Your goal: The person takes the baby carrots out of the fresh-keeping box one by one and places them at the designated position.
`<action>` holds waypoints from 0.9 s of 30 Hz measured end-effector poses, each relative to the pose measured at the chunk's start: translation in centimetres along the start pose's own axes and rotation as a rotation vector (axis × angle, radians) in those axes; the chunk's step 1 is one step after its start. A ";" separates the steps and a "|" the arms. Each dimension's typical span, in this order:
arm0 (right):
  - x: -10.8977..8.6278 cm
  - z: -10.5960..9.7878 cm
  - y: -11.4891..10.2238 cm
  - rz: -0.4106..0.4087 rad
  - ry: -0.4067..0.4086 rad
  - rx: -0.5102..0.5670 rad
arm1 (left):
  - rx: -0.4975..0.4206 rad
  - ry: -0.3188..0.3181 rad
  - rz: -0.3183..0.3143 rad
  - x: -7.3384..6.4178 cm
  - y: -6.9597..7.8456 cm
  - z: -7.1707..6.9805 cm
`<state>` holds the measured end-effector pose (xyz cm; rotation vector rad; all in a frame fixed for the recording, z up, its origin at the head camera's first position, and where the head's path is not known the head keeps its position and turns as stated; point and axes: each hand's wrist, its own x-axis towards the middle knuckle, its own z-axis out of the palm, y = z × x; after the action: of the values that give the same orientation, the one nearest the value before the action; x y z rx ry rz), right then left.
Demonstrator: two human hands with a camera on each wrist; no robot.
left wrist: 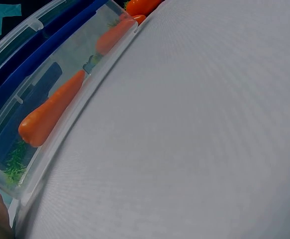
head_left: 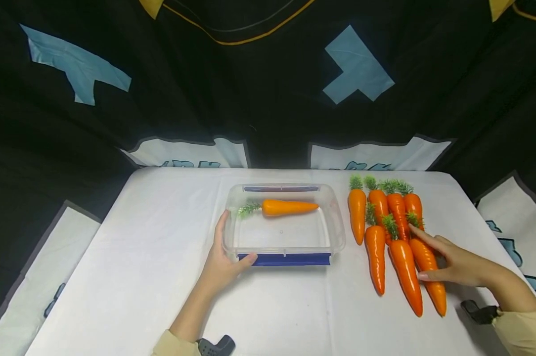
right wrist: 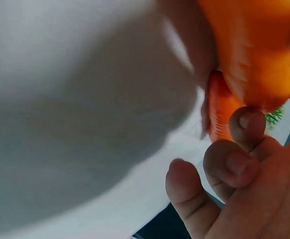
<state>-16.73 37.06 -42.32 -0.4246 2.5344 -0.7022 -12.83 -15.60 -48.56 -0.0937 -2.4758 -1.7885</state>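
Observation:
A clear plastic container with blue clips stands on the table, its open top facing up. One orange carrot with a green tuft lies across its inside. My left hand holds the container's near left corner, thumb at the front clip and fingers along the left side. Over the nearest right carrot of a group, my right hand has its thumb on one side and fingers on the other, gripping it. In the right wrist view, curled fingertips sit against that carrot's thick end.
Several other carrots lie in two rows right of the container, tufts pointing to the far side. A white cloth covers the table. Behind it hangs a black curtain with pale blue patches.

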 end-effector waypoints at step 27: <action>11.3 -2.0 -16.3 -0.328 0.224 -0.259 | 0.024 0.012 -0.019 -0.1 0.2 0.0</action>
<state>-24.59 19.87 -35.89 -0.9132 2.8123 -0.5617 -12.72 -15.58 -48.35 -0.0572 -2.4976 -1.7608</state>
